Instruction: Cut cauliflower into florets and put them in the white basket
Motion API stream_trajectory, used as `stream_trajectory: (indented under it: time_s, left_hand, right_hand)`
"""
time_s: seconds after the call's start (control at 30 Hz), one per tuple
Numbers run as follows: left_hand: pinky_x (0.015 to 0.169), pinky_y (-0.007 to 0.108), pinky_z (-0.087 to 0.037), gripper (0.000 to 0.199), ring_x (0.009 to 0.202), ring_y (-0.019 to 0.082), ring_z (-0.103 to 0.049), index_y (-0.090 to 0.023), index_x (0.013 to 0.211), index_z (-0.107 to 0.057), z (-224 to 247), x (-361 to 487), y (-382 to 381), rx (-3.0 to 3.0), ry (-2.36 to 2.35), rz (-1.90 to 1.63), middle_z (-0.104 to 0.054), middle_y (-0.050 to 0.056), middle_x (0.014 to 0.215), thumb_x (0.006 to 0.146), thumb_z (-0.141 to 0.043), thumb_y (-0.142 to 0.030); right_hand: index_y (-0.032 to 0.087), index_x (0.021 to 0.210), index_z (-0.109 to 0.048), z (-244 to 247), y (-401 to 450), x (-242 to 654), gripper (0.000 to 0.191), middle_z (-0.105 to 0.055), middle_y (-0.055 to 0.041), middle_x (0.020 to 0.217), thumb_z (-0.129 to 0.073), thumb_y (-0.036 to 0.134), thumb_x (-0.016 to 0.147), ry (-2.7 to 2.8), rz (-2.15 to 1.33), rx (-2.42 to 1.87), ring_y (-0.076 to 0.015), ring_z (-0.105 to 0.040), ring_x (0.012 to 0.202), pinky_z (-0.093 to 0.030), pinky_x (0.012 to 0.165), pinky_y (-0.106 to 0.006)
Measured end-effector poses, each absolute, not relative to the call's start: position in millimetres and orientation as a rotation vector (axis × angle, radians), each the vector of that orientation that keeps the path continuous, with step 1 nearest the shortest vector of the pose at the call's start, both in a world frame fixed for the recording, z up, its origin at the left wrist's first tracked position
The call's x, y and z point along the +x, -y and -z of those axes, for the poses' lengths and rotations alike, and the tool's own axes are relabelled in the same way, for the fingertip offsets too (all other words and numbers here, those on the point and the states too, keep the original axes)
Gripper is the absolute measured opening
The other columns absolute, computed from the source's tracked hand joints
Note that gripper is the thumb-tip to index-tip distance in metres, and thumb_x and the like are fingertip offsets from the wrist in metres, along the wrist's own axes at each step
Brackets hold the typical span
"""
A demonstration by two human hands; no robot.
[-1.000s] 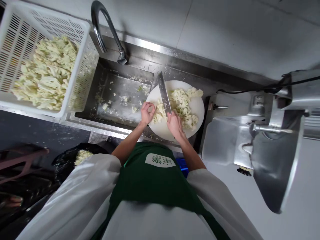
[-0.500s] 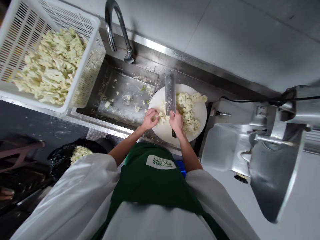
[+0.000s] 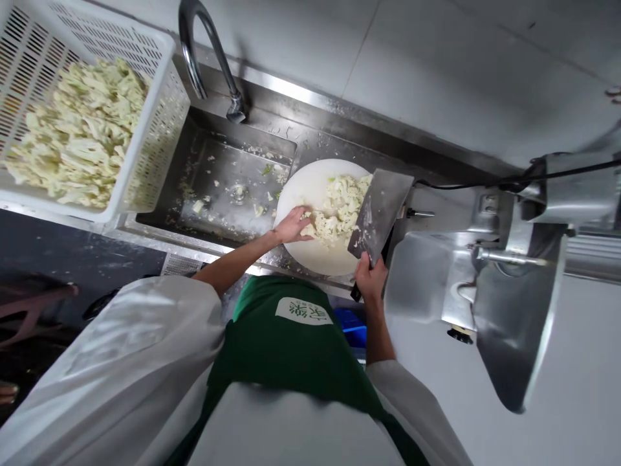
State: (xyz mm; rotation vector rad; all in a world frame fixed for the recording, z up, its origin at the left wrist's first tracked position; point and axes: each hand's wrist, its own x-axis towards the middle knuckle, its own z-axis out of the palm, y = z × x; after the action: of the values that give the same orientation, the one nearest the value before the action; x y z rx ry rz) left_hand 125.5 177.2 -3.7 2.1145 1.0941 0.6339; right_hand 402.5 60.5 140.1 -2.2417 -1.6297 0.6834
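Observation:
My right hand (image 3: 371, 278) is closed around the black handle of a cleaver (image 3: 381, 210). The broad blade is turned nearly flat and stands at the right side of the cut cauliflower (image 3: 343, 202). This pale pile lies on a round white cutting board (image 3: 303, 183). At the pile's left edge, my left hand (image 3: 293, 226) rests with its fingers stretched out and a little apart, touching the pieces. Some of the fingertips are hard to make out against the cauliflower.
A stainless sink (image 3: 218, 194) with scraps in it lies left of the board, under a curved faucet (image 3: 213, 39). Farther left stands a white basket (image 3: 158, 110) holding more cauliflower. A metal slicing machine (image 3: 514, 285) and a black cord (image 3: 466, 188) are on the right.
The cleaver has gone from upright at mid-board to the right edge, its blade now turned flat. The pile has shifted leftward on the board, and my left hand's fingers have straightened against it.

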Motion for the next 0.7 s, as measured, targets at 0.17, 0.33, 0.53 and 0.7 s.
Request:
stream_trajectory:
  time_s: [0.17, 0.33, 0.53, 0.7]
  left_hand:
    - [0.112, 0.049, -0.046, 0.050, 0.128, 0.031, -0.054, -0.021, 0.096, -0.072, 0, 127, -152, 1.910, -1.145, -0.813, -0.058, 0.014, 0.123, 0.068, -0.087, -0.060]
    - [0.095, 0.043, -0.057, 0.057, 0.109, 0.026, -0.064, -0.020, 0.093, -0.067, -40, 125, -165, 1.176, -1.568, -1.349, -0.064, 0.011, 0.109, 0.069, -0.081, -0.069]
    - [0.076, 0.027, -0.062, 0.034, 0.077, 0.008, -0.067, -0.021, 0.109, -0.056, -132, -31, -197, 0.551, -1.697, -1.864, -0.069, -0.004, 0.094, 0.093, -0.062, -0.051]
    - [0.105, 0.040, -0.049, 0.014, 0.101, 0.001, -0.064, -0.016, 0.099, -0.049, -196, -207, -211, 0.717, -2.192, -1.958, -0.065, -0.014, 0.094, 0.095, -0.058, -0.026]
  right_hand:
    - [0.013, 0.111, -0.066, -136, -19, 419, 0.048, -0.074, -0.0141, 0.082, -0.036, 0.049, 0.100, 1.465, -0.725, -2.368, -0.0286, -0.072, 0.080, -0.052, 0.070, -0.035]
    - [0.017, 0.110, -0.065, -141, -5, 426, 0.043, -0.075, -0.0153, 0.091, -0.034, 0.046, 0.102, 1.663, -0.807, -2.413, -0.0299, -0.072, 0.089, -0.051, 0.075, -0.035]
    - [0.018, 0.109, -0.064, -138, -24, 388, 0.035, -0.076, -0.0114, 0.089, -0.035, 0.039, 0.107, 2.284, -1.111, -2.210, -0.0265, -0.073, 0.088, -0.045, 0.077, -0.030]
    - [0.018, 0.113, -0.064, -128, -45, 348, 0.035, -0.077, -0.0132, 0.100, -0.033, 0.036, 0.109, 2.487, -1.157, -2.125, -0.0253, -0.073, 0.096, -0.044, 0.078, -0.028]
